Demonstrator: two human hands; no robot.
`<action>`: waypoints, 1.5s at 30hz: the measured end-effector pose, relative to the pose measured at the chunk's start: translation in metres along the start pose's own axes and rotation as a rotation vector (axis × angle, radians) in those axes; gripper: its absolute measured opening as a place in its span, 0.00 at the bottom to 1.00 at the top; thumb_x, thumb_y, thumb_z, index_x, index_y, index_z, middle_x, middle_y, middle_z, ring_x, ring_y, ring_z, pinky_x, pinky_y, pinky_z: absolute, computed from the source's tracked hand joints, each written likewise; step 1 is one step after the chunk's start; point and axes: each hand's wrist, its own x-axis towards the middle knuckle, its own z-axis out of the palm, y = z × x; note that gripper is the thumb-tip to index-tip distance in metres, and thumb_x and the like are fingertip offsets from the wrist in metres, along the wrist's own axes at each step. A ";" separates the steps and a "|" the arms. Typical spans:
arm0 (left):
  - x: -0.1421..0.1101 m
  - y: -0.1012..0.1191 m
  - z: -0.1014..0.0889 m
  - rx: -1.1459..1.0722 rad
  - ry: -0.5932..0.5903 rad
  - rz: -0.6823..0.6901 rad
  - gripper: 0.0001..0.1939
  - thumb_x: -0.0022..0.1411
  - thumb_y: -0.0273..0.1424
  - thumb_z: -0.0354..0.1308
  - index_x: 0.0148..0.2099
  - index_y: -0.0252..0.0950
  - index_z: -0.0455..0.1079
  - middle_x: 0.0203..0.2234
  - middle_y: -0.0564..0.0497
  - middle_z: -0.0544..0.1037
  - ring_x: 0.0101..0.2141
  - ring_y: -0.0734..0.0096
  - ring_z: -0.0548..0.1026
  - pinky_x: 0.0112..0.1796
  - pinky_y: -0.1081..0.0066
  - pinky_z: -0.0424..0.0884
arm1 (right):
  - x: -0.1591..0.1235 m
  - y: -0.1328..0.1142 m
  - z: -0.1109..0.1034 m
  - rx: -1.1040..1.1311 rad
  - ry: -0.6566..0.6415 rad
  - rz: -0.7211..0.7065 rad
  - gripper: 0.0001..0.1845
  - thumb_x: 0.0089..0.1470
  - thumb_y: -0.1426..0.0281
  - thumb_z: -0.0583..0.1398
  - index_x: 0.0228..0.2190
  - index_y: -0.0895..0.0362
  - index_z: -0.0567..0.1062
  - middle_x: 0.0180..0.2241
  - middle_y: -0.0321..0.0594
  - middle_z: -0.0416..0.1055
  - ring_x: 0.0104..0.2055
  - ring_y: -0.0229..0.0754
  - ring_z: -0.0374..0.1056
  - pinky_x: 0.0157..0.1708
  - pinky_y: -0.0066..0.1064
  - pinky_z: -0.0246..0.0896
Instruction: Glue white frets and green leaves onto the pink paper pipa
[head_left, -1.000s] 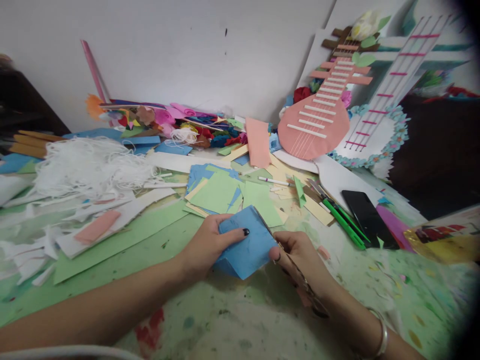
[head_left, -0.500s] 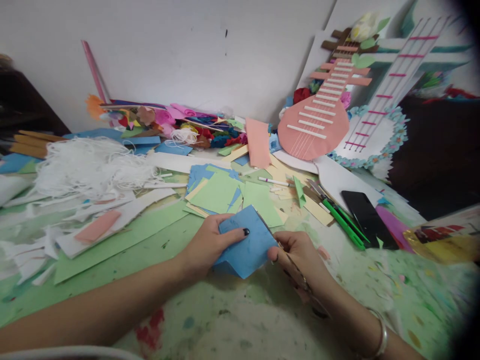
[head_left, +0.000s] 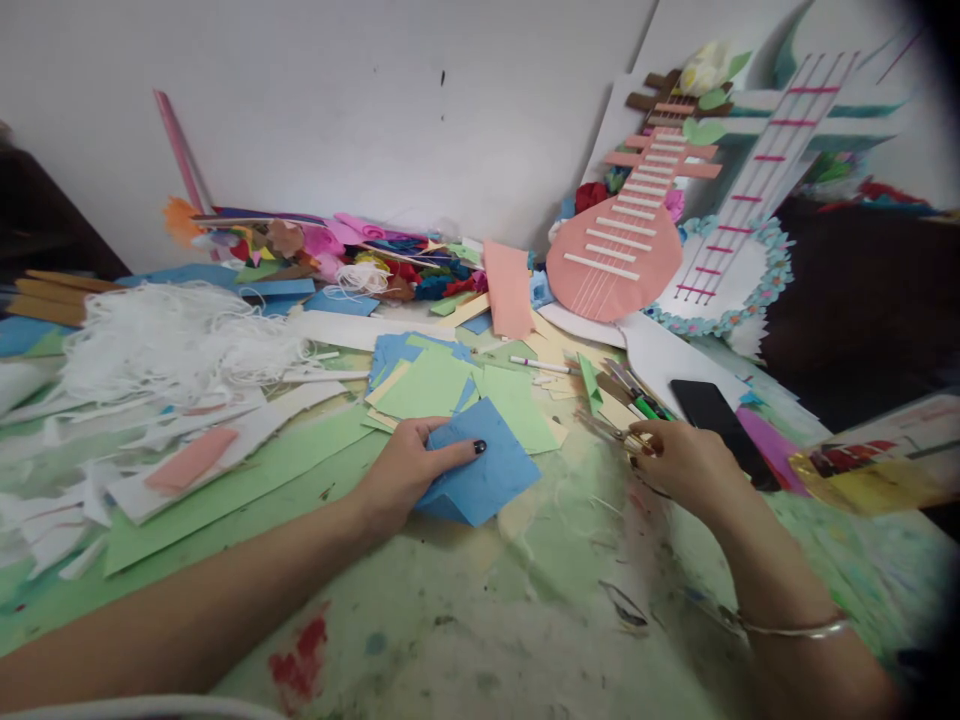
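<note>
My left hand (head_left: 409,470) is closed on a folded piece of blue paper (head_left: 491,465), thumb on top, just above the tabletop. A corner of the paper points right, and a fold shows at its lower left. My right hand (head_left: 682,460) is apart from the paper, to its right, with its fingers closed on a pair of scissors (head_left: 619,432). The blades point left toward the scraps; the handles are partly hidden by the fingers. Near this hand are green cutters (head_left: 649,407), partly covered, and a black phone (head_left: 709,410).
Green paper sheets (head_left: 427,385) lie stacked beyond the blue paper. A heap of white string (head_left: 180,335) and paper scraps fill the left side. A pink paper lute (head_left: 619,255) leans at the back right beside a white one with a flowered rim (head_left: 780,265). A marker (head_left: 544,365) lies behind.
My right hand has moved right and away from the blue paper with the scissors, over the green cutters. My left hand still holds the paper, almost unmoved.
</note>
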 end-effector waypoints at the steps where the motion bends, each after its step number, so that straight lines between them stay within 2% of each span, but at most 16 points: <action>1: 0.000 0.000 0.000 0.009 -0.004 -0.003 0.16 0.47 0.36 0.65 0.37 0.32 0.74 0.28 0.46 0.79 0.24 0.69 0.75 0.25 0.72 0.71 | 0.000 0.002 0.000 -0.010 0.047 0.009 0.16 0.44 0.73 0.56 0.36 0.57 0.79 0.27 0.47 0.76 0.29 0.53 0.70 0.25 0.36 0.58; 3: 0.001 0.000 -0.001 0.028 -0.030 -0.009 0.17 0.47 0.38 0.66 0.37 0.32 0.74 0.28 0.46 0.79 0.24 0.70 0.75 0.25 0.72 0.70 | -0.003 -0.004 -0.001 0.084 0.193 -0.045 0.17 0.45 0.76 0.55 0.36 0.59 0.79 0.30 0.49 0.76 0.31 0.52 0.71 0.29 0.39 0.62; 6: 0.001 -0.001 0.000 0.101 -0.157 -0.028 0.17 0.45 0.41 0.66 0.32 0.32 0.73 0.24 0.49 0.76 0.22 0.73 0.72 0.23 0.75 0.66 | -0.015 -0.034 -0.003 0.592 0.295 -0.363 0.21 0.49 0.75 0.56 0.46 0.56 0.73 0.40 0.46 0.74 0.34 0.43 0.70 0.37 0.37 0.66; 9: 0.000 -0.005 0.002 0.243 -0.296 0.007 0.19 0.45 0.44 0.65 0.25 0.32 0.69 0.16 0.55 0.68 0.18 0.78 0.64 0.19 0.79 0.57 | -0.034 -0.073 -0.003 1.038 0.054 -0.675 0.19 0.51 0.73 0.59 0.47 0.53 0.72 0.45 0.43 0.71 0.37 0.38 0.70 0.38 0.33 0.68; 13: 0.001 -0.007 0.006 0.369 -0.291 0.135 0.21 0.49 0.48 0.60 0.26 0.33 0.67 0.16 0.57 0.65 0.18 0.79 0.60 0.20 0.78 0.54 | -0.051 -0.097 -0.001 1.262 -0.051 -0.758 0.06 0.51 0.72 0.61 0.29 0.53 0.79 0.33 0.40 0.75 0.35 0.39 0.72 0.36 0.30 0.69; 15: 0.003 -0.005 0.004 0.366 -0.156 0.228 0.22 0.54 0.49 0.54 0.29 0.33 0.68 0.19 0.54 0.68 0.19 0.77 0.63 0.21 0.77 0.57 | -0.051 -0.095 0.000 1.265 0.027 -0.722 0.07 0.51 0.73 0.60 0.28 0.53 0.79 0.29 0.40 0.76 0.32 0.39 0.73 0.34 0.30 0.70; 18: 0.009 0.000 -0.006 0.392 0.126 0.498 0.19 0.59 0.46 0.51 0.40 0.35 0.67 0.33 0.48 0.74 0.32 0.70 0.72 0.32 0.73 0.67 | -0.045 -0.084 0.007 1.082 0.345 -0.596 0.11 0.51 0.75 0.58 0.31 0.52 0.80 0.33 0.41 0.77 0.36 0.41 0.73 0.38 0.34 0.70; 19: 0.011 0.002 -0.010 0.449 0.165 0.605 0.18 0.59 0.44 0.52 0.42 0.36 0.67 0.39 0.45 0.73 0.40 0.67 0.72 0.39 0.70 0.67 | -0.042 -0.080 0.010 0.988 0.448 -0.538 0.12 0.51 0.76 0.57 0.33 0.51 0.80 0.35 0.41 0.77 0.38 0.42 0.73 0.40 0.35 0.70; 21: 0.013 0.004 -0.017 0.640 0.096 0.769 0.19 0.54 0.42 0.59 0.45 0.37 0.66 0.46 0.43 0.71 0.48 0.61 0.68 0.48 0.64 0.64 | -0.037 -0.075 0.019 0.815 0.542 -0.463 0.15 0.52 0.76 0.55 0.35 0.52 0.80 0.38 0.42 0.76 0.40 0.42 0.72 0.43 0.36 0.69; 24: 0.013 0.000 -0.021 0.907 -0.204 0.820 0.25 0.48 0.39 0.65 0.48 0.37 0.65 0.47 0.42 0.70 0.49 0.59 0.67 0.50 0.62 0.63 | -0.032 -0.073 0.029 0.669 0.386 -0.522 0.16 0.52 0.78 0.54 0.34 0.54 0.80 0.36 0.42 0.77 0.37 0.41 0.74 0.40 0.34 0.70; 27: 0.012 -0.007 -0.021 1.051 -0.422 0.853 0.14 0.58 0.32 0.56 0.48 0.37 0.67 0.46 0.42 0.72 0.50 0.62 0.68 0.51 0.63 0.62 | -0.030 -0.072 0.031 0.655 0.187 -0.614 0.15 0.50 0.80 0.56 0.33 0.56 0.80 0.34 0.41 0.78 0.36 0.41 0.74 0.39 0.32 0.70; 29: 0.011 -0.010 -0.020 1.102 -0.489 0.893 0.11 0.62 0.29 0.50 0.45 0.36 0.70 0.44 0.41 0.74 0.49 0.63 0.69 0.51 0.63 0.62 | -0.029 -0.070 0.029 0.685 0.095 -0.627 0.14 0.49 0.80 0.57 0.32 0.55 0.80 0.34 0.39 0.78 0.37 0.41 0.73 0.40 0.33 0.69; 34: 0.012 -0.007 -0.021 1.063 -0.533 0.880 0.13 0.62 0.28 0.50 0.46 0.36 0.72 0.42 0.40 0.76 0.46 0.62 0.71 0.49 0.62 0.65 | -0.022 -0.061 0.026 0.815 -0.090 -0.548 0.12 0.48 0.79 0.59 0.31 0.53 0.80 0.32 0.35 0.78 0.35 0.38 0.73 0.39 0.30 0.68; 37: 0.013 -0.005 -0.021 1.047 -0.559 0.869 0.14 0.62 0.27 0.49 0.45 0.37 0.74 0.40 0.41 0.77 0.44 0.62 0.73 0.48 0.62 0.66 | -0.021 -0.059 0.023 0.834 -0.169 -0.597 0.12 0.50 0.78 0.58 0.32 0.53 0.80 0.32 0.35 0.78 0.36 0.37 0.73 0.39 0.28 0.66; 41: 0.017 -0.007 -0.022 0.964 -0.544 0.826 0.12 0.62 0.27 0.50 0.40 0.39 0.76 0.36 0.44 0.78 0.39 0.67 0.74 0.42 0.67 0.69 | -0.021 -0.058 0.019 0.799 -0.217 -0.671 0.13 0.52 0.78 0.57 0.31 0.52 0.80 0.30 0.35 0.77 0.34 0.37 0.72 0.37 0.27 0.64; 45: 0.025 -0.008 -0.020 0.851 -0.467 0.694 0.07 0.58 0.27 0.56 0.33 0.37 0.76 0.28 0.50 0.78 0.31 0.72 0.74 0.34 0.73 0.69 | -0.019 -0.061 0.023 0.827 -0.196 -0.617 0.07 0.49 0.75 0.61 0.28 0.53 0.80 0.28 0.38 0.72 0.31 0.38 0.68 0.33 0.29 0.62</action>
